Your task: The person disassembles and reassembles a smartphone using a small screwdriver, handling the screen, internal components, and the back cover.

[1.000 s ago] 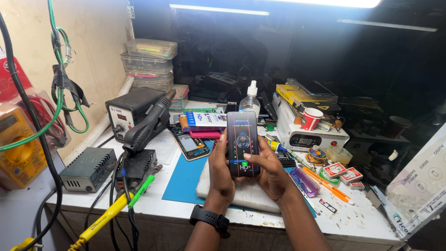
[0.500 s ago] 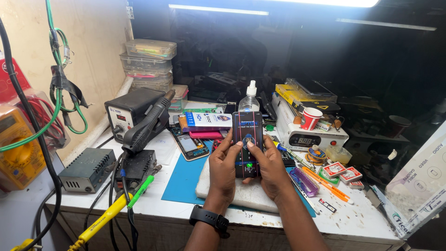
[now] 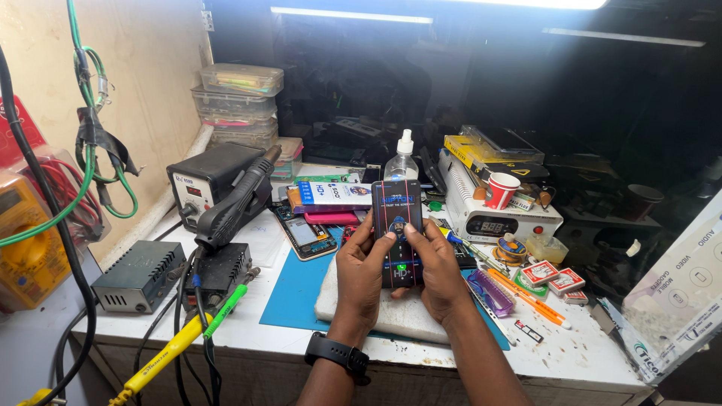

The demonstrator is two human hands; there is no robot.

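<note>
Left hand: the left hand (image 3: 362,274) gripped the near left edge of the phone (image 3: 396,225), fingers curled behind it, thumb laid on the lit screen.
Right hand: the right hand (image 3: 438,272) clasped the phone's near right edge, thumb pressed to the glass beside the left thumb.
Phone: upright between both hands, screen glowing, its top rising beyond the fingertips.
Under the hands: a white pad (image 3: 391,314) lay on a blue mat (image 3: 295,292).
Left of the hands: a black hot-air handle (image 3: 239,199) rested on its station.
Beyond the hands: a clear spray bottle (image 3: 404,159) stood just behind the phone.
Right of the hands: a red paper cup (image 3: 501,190) sat on a white machine (image 3: 502,216).
Wrist: a black watch (image 3: 338,353) circled the left wrist.
</note>
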